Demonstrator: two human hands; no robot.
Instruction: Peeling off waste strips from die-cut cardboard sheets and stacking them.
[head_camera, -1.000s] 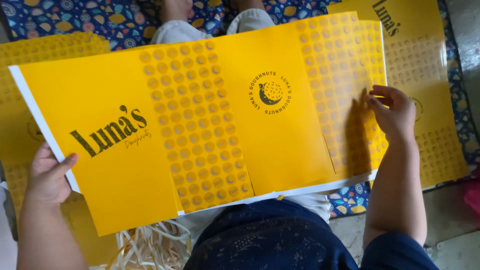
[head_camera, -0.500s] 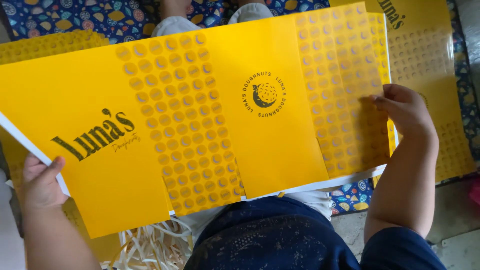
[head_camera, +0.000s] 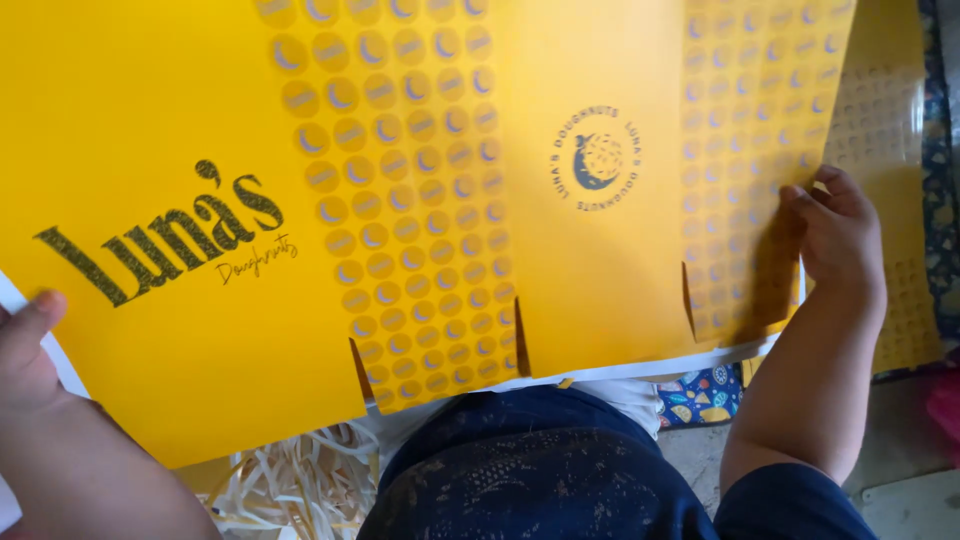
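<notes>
Gripping a yellow cardboard sheet (head_camera: 420, 200): left hand (head_camera: 25, 350), right hand (head_camera: 835, 235), above patterned floor mat (head_camera: 700, 395).

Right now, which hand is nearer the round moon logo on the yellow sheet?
Right. The right hand grips the sheet's edge just right of the round moon logo; the left hand is at the far left edge.
</notes>
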